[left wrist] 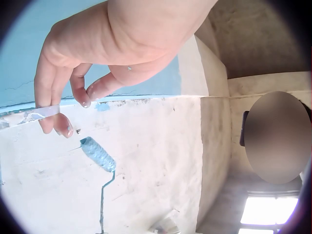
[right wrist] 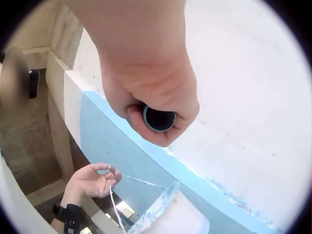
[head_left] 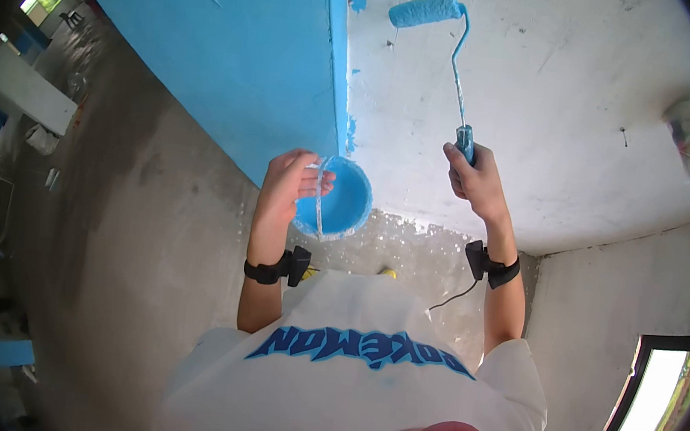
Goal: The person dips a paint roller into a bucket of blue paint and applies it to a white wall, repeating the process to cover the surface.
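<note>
Counted in view: one paint roller, one bucket, one bucket handle, two wrist straps, one white shirt, one thin cable, two bare hands.

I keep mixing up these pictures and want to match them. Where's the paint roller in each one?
Head: the paint roller is near the top, right of the middle, held up in the right hand.
Left wrist: the roller is in the lower left part.
Right wrist: only the handle's round end shows, near the middle, inside the right hand.
Shared landmark: the bright blue wall.
</note>
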Action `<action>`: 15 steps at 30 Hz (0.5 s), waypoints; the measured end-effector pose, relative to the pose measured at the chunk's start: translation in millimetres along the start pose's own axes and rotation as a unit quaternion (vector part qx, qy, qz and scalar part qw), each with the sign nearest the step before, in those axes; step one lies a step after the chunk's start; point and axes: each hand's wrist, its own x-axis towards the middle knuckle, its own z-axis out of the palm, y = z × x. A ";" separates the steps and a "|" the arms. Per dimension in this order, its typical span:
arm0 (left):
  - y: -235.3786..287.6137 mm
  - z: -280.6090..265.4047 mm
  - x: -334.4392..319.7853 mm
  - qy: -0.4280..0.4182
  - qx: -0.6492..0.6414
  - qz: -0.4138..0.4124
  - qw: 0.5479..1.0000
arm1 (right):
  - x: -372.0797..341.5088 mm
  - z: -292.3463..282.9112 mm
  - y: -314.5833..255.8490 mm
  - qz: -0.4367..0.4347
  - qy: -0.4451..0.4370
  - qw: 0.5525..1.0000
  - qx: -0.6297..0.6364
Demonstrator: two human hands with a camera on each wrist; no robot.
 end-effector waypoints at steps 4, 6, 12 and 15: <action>-7.9 -6.4 3.9 0.020 0.003 -0.025 0.999 | 52.2 -21.7 -67.1 -0.105 -0.009 0.994 0.018; -13.2 -11.1 6.9 0.031 0.005 -0.028 0.999 | 73.5 -27.0 -82.3 -0.145 -0.007 0.989 0.031; -38.1 -32.1 17.5 0.098 -0.018 -0.073 0.992 | 119.7 -25.4 -36.6 -0.195 0.149 0.964 -0.104; -63.3 -58.1 25.5 0.148 -0.024 -0.098 0.984 | 112.5 -22.5 -6.8 -0.190 0.179 0.957 -0.127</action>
